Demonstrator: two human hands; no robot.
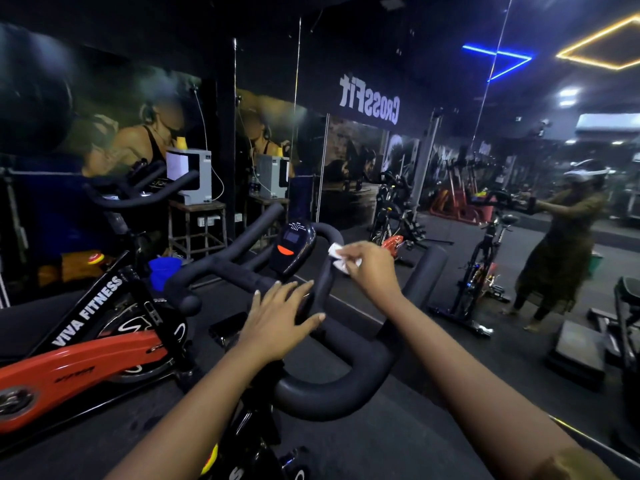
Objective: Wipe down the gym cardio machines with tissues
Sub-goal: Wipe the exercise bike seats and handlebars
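With left hand (277, 317) flat and loose on the handlebar (346, 386) and right hand (369, 268) pinching the tissue (336, 258) at 3 o'clock of the screen (292, 247), rub slowly down the bar, pressing firmly.

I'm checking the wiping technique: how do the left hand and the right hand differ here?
The right hand pinches a crumpled white tissue against the handlebar; the left hand holds nothing. The right hand's fingers are curled; the left hand's fingers are spread straight. The right hand reaches farther forward, beside the console; the left hand sits nearer, at the handlebar's middle. Both are bare and at the same black handlebar.
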